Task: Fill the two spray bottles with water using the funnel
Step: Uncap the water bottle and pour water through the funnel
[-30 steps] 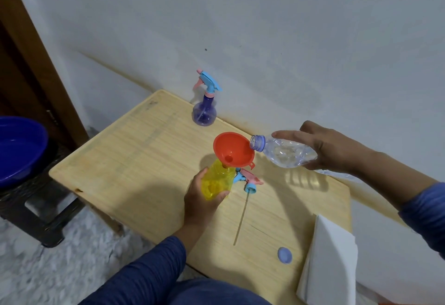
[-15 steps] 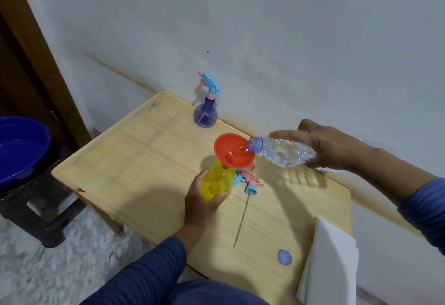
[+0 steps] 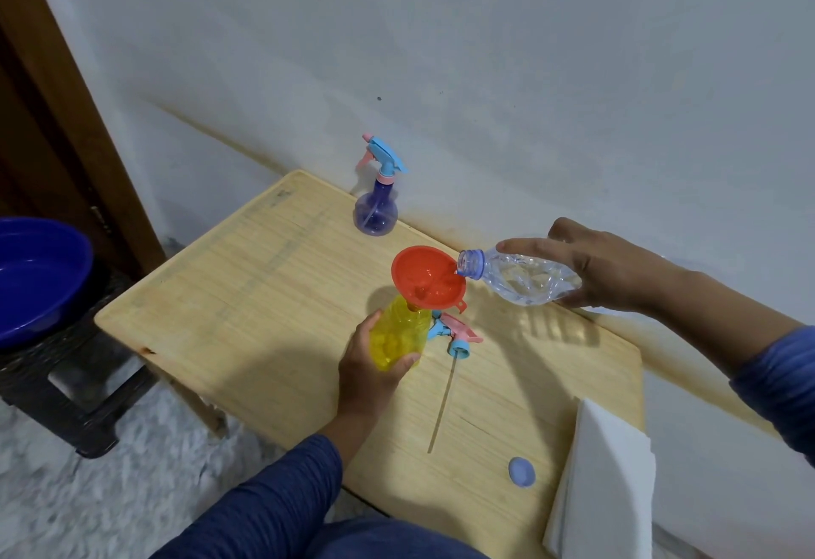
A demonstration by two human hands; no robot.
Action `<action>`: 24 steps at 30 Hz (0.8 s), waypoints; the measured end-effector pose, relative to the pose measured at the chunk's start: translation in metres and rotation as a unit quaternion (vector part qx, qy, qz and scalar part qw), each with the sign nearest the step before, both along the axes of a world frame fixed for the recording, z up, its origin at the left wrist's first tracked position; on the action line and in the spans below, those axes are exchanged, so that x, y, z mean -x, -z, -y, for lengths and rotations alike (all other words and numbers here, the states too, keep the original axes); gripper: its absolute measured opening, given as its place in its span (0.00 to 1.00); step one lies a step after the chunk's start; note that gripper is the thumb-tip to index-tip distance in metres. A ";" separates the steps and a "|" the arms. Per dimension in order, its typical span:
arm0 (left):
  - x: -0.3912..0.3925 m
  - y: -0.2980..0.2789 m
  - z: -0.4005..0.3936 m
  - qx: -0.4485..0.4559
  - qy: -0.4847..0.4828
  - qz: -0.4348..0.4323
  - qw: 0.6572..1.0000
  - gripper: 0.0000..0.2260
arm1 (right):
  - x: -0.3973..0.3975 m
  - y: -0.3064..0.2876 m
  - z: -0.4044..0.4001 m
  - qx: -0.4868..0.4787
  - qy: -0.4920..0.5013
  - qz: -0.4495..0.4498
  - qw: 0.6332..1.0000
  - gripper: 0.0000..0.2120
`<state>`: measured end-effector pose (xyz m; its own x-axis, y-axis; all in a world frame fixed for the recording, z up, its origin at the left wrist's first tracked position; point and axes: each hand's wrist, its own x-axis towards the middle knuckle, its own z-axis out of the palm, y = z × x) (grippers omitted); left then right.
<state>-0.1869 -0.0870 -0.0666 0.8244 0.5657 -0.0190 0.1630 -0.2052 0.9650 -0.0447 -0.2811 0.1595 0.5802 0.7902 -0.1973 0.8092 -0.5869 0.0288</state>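
Water pours from right-gripped clear bottle [image 3: 525, 278] into red funnel [image 3: 425, 276] atop left-gripped yellow bottle [image 3: 399, 336].

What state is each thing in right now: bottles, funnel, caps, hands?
Yellow spray bottle: upright, head off, funnel in neck.
Funnel: water running in.
Water bottle: uncapped, tilted, pouring.
Purple spray bottle: upright, head on.
Loose spray head: lying on table.
Blue cap: lying on table.
Left hand: grips yellow bottle.
Right hand: holds water bottle.

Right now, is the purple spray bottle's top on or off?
On. The purple spray bottle stands upright by the wall with its blue trigger top attached.
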 end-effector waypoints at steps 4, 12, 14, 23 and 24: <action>0.000 0.000 0.000 0.004 -0.002 0.002 1.000 0.34 | 0.001 0.002 0.002 0.004 -0.004 0.004 1.000 0.50; 0.000 0.002 0.000 -0.007 -0.007 0.004 1.000 0.35 | 0.000 0.002 0.002 0.013 -0.010 0.012 1.000 0.50; 0.000 0.003 0.001 -0.005 -0.008 0.003 1.000 0.35 | 0.001 0.001 0.002 0.014 -0.005 0.013 1.000 0.49; 0.000 0.001 0.001 0.002 -0.006 -0.003 1.000 0.34 | 0.007 0.004 0.002 -0.025 0.015 -0.017 0.999 0.46; 0.000 0.000 0.000 0.002 -0.004 -0.004 1.000 0.34 | 0.007 0.006 0.002 -0.029 0.016 -0.019 0.999 0.46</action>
